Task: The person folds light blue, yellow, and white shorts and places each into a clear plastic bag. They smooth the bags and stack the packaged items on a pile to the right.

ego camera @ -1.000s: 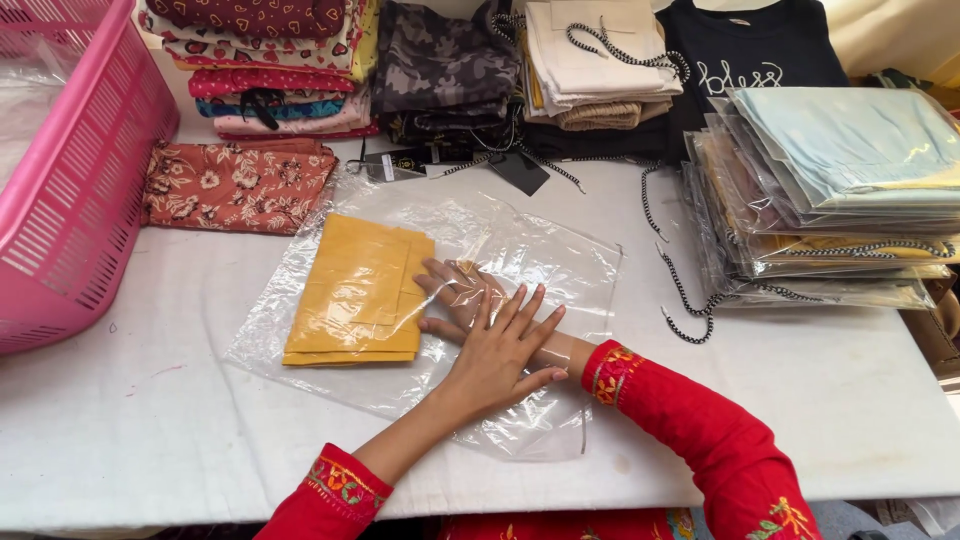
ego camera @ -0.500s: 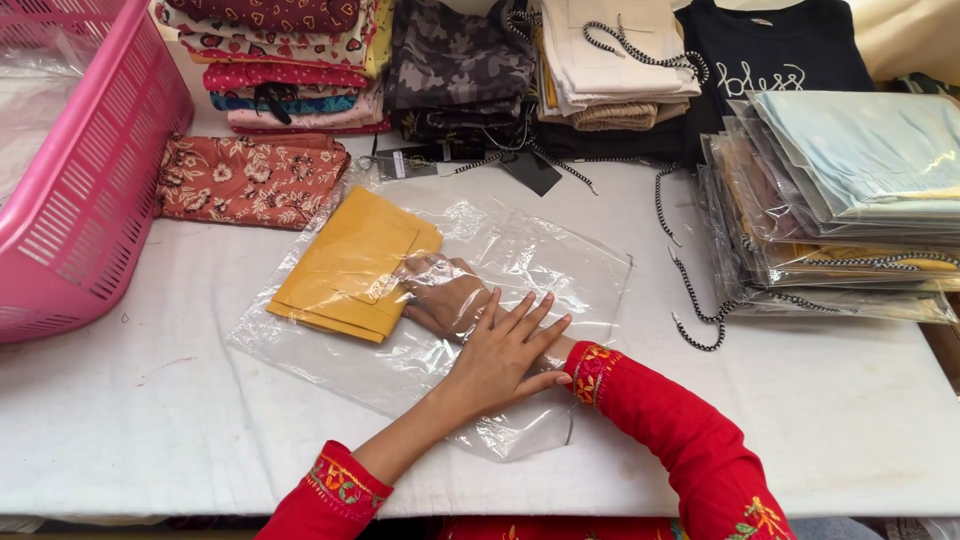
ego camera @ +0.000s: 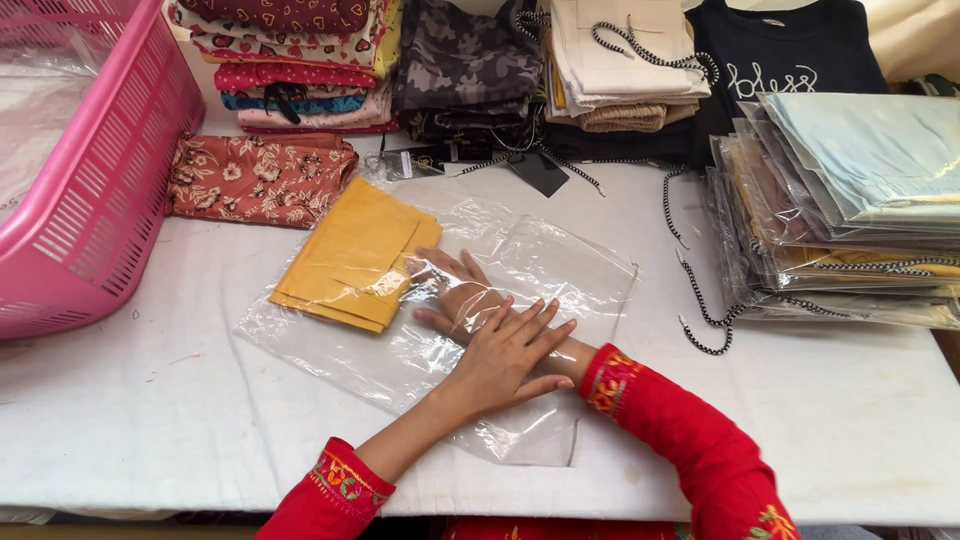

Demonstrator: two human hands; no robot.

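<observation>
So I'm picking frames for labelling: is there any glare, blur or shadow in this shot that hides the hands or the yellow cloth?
Head view: even, soft light and sharp focus. The clear bag shows pale glare that veils the right hand inside it and a corner of the yellow cloth. The left hand on top is plain, with only a faint shadow.
</observation>
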